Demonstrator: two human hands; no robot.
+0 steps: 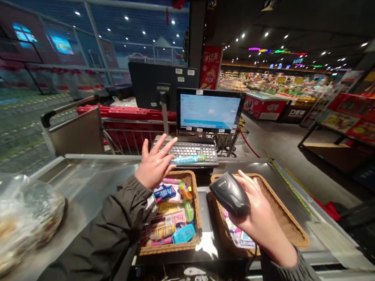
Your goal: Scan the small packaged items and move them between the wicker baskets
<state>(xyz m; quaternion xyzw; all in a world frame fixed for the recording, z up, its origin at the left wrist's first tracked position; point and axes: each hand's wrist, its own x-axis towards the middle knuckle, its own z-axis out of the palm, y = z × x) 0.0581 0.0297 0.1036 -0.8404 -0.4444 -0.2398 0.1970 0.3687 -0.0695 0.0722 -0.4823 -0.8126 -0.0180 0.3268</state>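
My left hand [154,166] is raised over the left wicker basket [194,188], its upper fingers spread. It pinches one end of a light blue tube [189,159], which sticks out to the right in front of the keyboard [193,150]. My right hand [259,215] is wrapped round a black barcode scanner [230,193], held over the right wicker basket [285,217] with its head pointing left towards the tube. The left basket is full of several small colourful packs [171,219]. Under my right hand, a few flat packs [240,237] lie in the right basket.
A lit monitor [208,111] stands behind the keyboard on the steel checkout counter [87,180]. A clear plastic bag of goods [9,221] lies at the near left. Red trolleys [127,114] are behind the counter, and shop shelves [364,115] and an aisle are to the right.
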